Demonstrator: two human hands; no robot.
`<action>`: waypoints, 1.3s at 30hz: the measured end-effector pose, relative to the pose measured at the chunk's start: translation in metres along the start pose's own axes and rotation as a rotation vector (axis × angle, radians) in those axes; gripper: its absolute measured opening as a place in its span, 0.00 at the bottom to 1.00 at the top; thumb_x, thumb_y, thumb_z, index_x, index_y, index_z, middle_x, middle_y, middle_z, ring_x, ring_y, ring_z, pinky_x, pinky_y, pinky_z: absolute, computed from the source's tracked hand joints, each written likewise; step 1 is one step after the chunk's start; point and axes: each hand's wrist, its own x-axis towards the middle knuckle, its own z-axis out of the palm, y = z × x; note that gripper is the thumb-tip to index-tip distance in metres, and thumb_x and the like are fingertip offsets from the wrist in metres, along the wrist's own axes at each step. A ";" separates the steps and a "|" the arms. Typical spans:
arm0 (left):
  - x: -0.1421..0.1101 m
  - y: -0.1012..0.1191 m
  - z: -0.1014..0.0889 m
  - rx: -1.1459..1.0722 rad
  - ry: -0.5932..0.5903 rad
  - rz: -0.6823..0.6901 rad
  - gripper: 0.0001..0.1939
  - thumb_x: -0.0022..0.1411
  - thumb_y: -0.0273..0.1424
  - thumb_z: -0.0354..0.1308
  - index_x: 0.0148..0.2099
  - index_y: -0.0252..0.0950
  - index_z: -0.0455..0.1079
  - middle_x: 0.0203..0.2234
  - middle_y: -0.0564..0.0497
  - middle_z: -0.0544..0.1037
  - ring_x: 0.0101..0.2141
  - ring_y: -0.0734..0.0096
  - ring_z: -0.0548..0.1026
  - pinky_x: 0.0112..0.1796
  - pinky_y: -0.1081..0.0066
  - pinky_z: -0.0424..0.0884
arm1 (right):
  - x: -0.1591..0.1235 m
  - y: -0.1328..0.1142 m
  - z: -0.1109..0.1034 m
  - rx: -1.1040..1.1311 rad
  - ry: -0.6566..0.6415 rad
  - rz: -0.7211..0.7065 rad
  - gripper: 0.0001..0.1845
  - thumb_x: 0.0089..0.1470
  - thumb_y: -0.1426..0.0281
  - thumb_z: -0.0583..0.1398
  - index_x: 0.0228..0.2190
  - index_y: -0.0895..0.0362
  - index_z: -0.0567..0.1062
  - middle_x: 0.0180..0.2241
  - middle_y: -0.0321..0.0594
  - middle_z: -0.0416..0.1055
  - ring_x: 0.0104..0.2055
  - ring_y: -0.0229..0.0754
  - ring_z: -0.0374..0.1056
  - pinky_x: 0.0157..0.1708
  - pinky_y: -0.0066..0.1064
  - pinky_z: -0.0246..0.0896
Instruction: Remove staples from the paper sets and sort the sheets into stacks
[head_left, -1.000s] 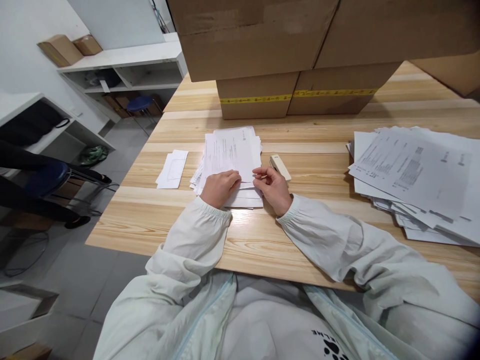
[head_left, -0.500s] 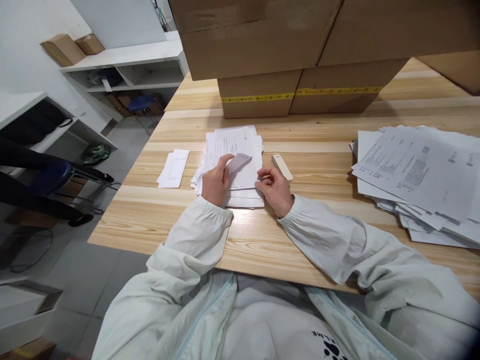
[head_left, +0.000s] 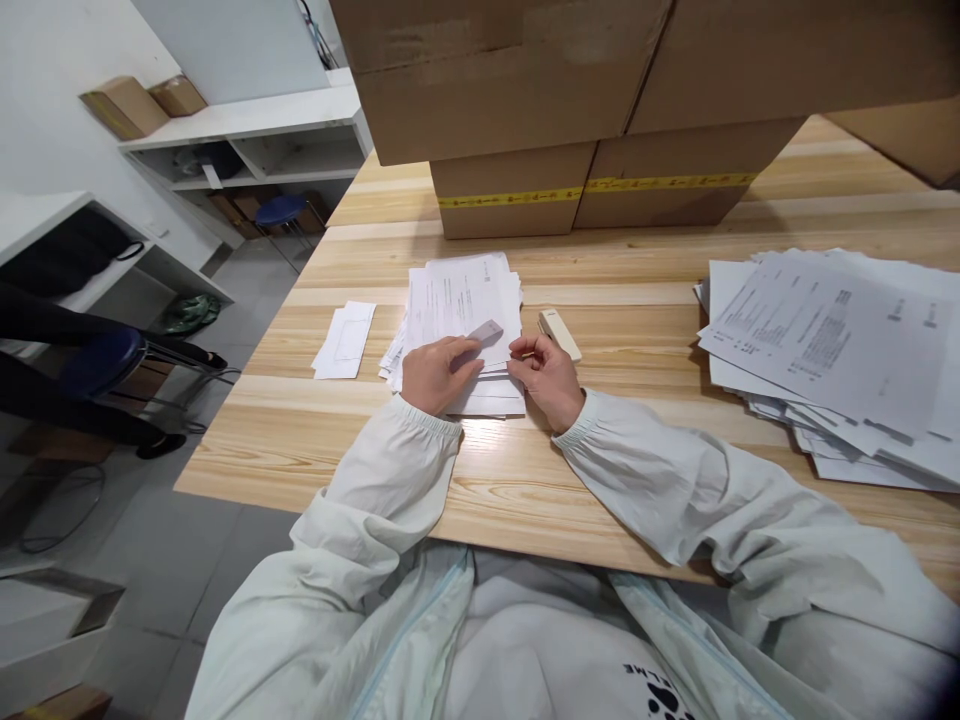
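A stack of printed sheets (head_left: 459, 290) lies on the wooden table in front of me. My left hand (head_left: 437, 374) is closed at the lower left of the top sheet, thumb and forefinger at a small raised flap of paper (head_left: 486, 331). Whether this flap is a folded part of that sheet or a separate slip, I cannot tell. My right hand (head_left: 551, 380) pinches the right edge of the paper near the lower corner. Just behind it lies a cream stapler (head_left: 559, 334), partly hidden by the fingers.
Small white slips (head_left: 345, 340) lie to the left of the stack. A larger, uneven pile of printed sheets (head_left: 832, 340) is at the right. Stacked cardboard boxes (head_left: 517, 190) stand at the back. Beyond the table's left edge are a blue stool (head_left: 105, 360) and another person's legs.
My left hand has lowered and flattened, its fingers moving right over the flap, which shows less. My right hand stays at the paper's right edge.
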 end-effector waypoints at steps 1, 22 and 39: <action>0.000 0.001 0.000 0.010 -0.006 -0.005 0.12 0.60 0.34 0.65 0.47 0.43 0.80 0.45 0.51 0.84 0.42 0.60 0.82 0.41 0.64 0.74 | 0.000 0.000 0.000 0.002 0.005 -0.004 0.15 0.37 0.68 0.64 0.32 0.55 0.72 0.30 0.32 0.67 0.24 0.31 0.56 0.25 0.28 0.53; -0.008 0.003 0.002 0.051 0.561 0.246 0.13 0.69 0.32 0.54 0.39 0.37 0.80 0.33 0.46 0.85 0.33 0.68 0.83 0.33 0.71 0.73 | -0.012 -0.016 -0.001 -0.165 0.046 -0.358 0.10 0.53 0.64 0.63 0.37 0.54 0.74 0.32 0.34 0.69 0.27 0.35 0.59 0.30 0.30 0.58; -0.019 0.030 0.003 0.078 0.669 0.563 0.07 0.66 0.25 0.58 0.40 0.37 0.78 0.35 0.46 0.85 0.34 0.67 0.84 0.33 0.71 0.80 | 0.001 -0.066 -0.022 -0.267 -0.317 -0.034 0.34 0.56 0.38 0.54 0.28 0.56 0.74 0.24 0.38 0.71 0.18 0.36 0.64 0.18 0.30 0.56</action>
